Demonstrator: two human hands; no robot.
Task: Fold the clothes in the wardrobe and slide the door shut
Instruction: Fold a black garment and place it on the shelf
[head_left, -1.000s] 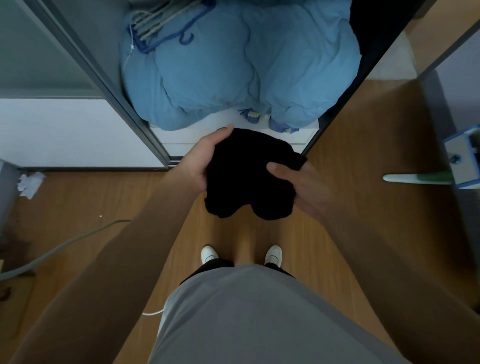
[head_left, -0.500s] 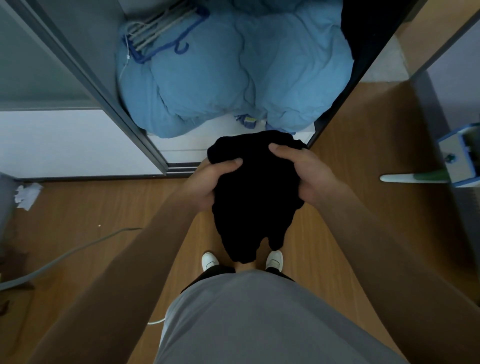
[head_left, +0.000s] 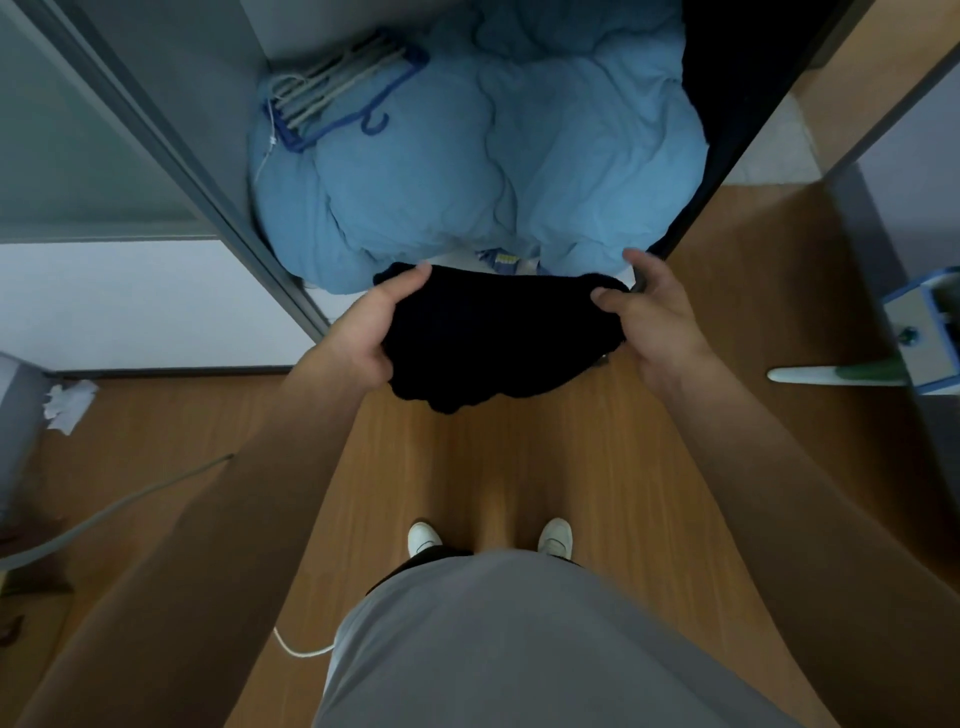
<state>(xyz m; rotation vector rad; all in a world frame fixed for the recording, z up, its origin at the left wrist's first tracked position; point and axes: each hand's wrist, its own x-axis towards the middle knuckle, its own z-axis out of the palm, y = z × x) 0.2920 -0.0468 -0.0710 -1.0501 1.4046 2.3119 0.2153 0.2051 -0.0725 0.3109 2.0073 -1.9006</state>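
Note:
A black garment (head_left: 493, 338) is bunched into a wide bundle between both hands, held just in front of the open wardrobe. My left hand (head_left: 369, 327) grips its left edge with the thumb on top. My right hand (head_left: 652, 317) pinches its right edge, index finger raised. Behind it a bulky light-blue duvet (head_left: 493, 171) fills the wardrobe floor. The sliding door (head_left: 78, 130) stands pushed to the left, its grey frame (head_left: 208, 182) running diagonally.
Blue and white hangers (head_left: 337, 93) lie on the duvet. Dark clothes (head_left: 727, 78) hang at the wardrobe's right. A crumpled tissue (head_left: 67, 405) and a grey cable (head_left: 114, 514) lie on the wooden floor at left; a blue-and-white object (head_left: 919, 332) sits at right.
The garment was hanging down between my hands; now it is gathered up, spread wider, and lifted toward the wardrobe. My hands have moved apart.

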